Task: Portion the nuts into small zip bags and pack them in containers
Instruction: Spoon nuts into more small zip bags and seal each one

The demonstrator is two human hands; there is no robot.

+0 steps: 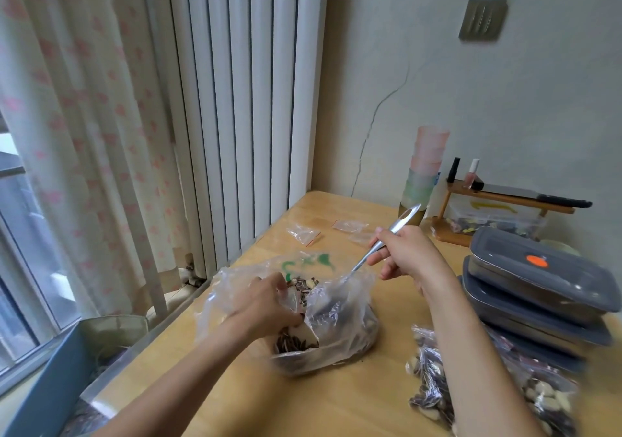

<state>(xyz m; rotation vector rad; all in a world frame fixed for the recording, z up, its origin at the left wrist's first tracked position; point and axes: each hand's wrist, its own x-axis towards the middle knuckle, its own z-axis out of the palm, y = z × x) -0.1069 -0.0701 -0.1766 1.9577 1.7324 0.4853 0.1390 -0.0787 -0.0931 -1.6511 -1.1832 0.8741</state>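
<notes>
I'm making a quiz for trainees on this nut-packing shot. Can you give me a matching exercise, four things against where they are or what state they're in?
Things:
1. metal spoon
2. big clear bag of nuts
3. grey lidded containers
4. empty small zip bags

Places or states:
A. stacked at the table's right edge
B. lying flat on the far part of the table
C. gripped by the right hand, bowl end down in a bag
D. held open at the mouth by the left hand

Pairs: 1-C, 2-D, 3-A, 4-B
</notes>
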